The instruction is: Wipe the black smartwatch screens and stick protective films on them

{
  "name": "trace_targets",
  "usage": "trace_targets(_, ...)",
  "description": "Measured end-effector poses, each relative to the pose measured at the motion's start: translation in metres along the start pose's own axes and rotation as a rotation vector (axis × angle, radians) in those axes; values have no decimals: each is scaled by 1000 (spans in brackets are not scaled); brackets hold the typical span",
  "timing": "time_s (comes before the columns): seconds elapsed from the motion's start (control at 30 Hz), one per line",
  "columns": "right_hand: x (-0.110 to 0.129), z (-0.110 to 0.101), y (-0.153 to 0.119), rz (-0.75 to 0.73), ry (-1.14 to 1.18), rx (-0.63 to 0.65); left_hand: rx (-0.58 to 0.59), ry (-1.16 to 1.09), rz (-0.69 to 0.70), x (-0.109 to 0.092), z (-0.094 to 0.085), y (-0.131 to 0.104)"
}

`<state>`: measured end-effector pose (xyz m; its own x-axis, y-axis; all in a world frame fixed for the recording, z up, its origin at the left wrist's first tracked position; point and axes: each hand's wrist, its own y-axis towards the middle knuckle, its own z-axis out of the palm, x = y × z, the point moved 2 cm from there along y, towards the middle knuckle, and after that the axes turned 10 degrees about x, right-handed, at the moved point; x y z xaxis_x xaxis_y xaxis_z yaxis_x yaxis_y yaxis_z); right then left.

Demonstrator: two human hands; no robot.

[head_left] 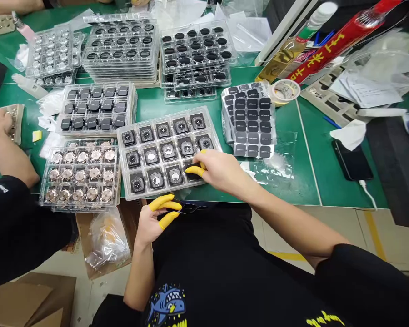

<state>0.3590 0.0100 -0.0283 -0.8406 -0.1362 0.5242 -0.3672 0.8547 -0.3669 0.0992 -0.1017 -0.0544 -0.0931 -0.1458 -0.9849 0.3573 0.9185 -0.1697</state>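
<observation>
A clear plastic tray (122, 169) of black square watch cases lies at the table's front edge, backs facing up. Several cases carry white round patches, such as one watch case (168, 151) in the middle row. My right hand (221, 170), with yellow finger covers, is closed on a black watch case (192, 168) at the tray's lower right compartment; the fingers partly hide it. Below the tray's front edge, my left hand (157, 220) pinches a thin sheet with dark patches (191, 208), seen almost edge-on. Yellow covers sit on its fingertips too.
Sheets of dark square stickers (253, 120) lie right of the tray. Trays of rose-gold watches (80, 175), black square pieces (93, 106) and black ovals (197, 45) stand left and behind. A tape roll (285, 91), phone (352, 159) and a co-worker's arm (12, 150) flank the area.
</observation>
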Motion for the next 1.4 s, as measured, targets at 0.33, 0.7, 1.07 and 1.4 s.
trace_targets(0.33,1,15,-7,-187,-80,-374,-60,23,-68,-1,-19,-20)
trace_targets(0.7,60,5,9,-210,-187,30,-109,74,-104,-9,-28,-36)
trace_targets(1.07,58,2,-8,-236,75,1,-103,138,23,-11,-16,-24)
trace_targets(1.4,41,62,-88,-220,1024,20,58,425,202,-19,22,-14)
